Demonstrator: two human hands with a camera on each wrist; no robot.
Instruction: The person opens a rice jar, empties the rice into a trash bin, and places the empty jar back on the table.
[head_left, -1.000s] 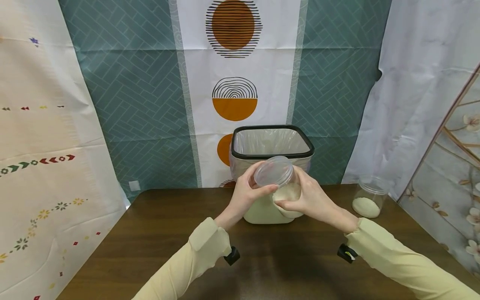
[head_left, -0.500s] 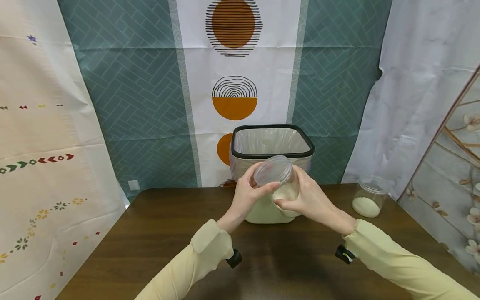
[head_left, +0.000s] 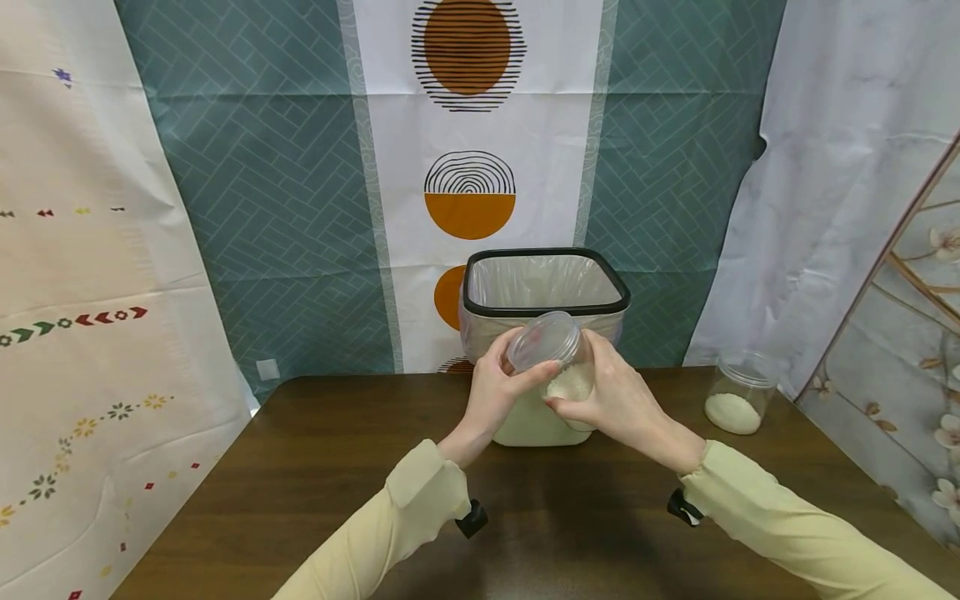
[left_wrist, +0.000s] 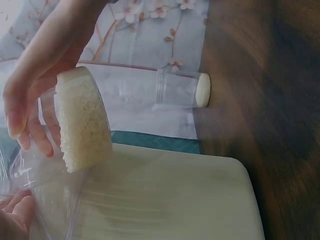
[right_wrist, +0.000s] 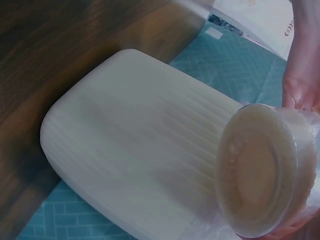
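Note:
Tilted in front of the trash can (head_left: pixel 543 421), a clear jar (head_left: pixel 573 379) part full of white rice is held between both hands. My right hand (head_left: pixel 618 387) grips the jar's body, thumb on the near side. My left hand (head_left: pixel 498 387) holds the round clear lid (head_left: pixel 545 339) at the jar's top by its edge. Whether the lid is loose or seated, I cannot tell. In the left wrist view the rice (left_wrist: pixel 85 120) lies in the jar's lower end. In the right wrist view the jar's round bottom (right_wrist: pixel 255 170) faces the camera.
The trash can has a black rim and a clear liner bag. At the back right of the brown table (head_left: pixel 337 467) stands a second clear jar (head_left: pixel 738 400) with rice. Patterned cloths (head_left: pixel 277 208) hang behind and at both sides.
My right hand and the jar have shifted slightly left and turned a little. My left hand stays at the lid, its forearm moved slightly right.

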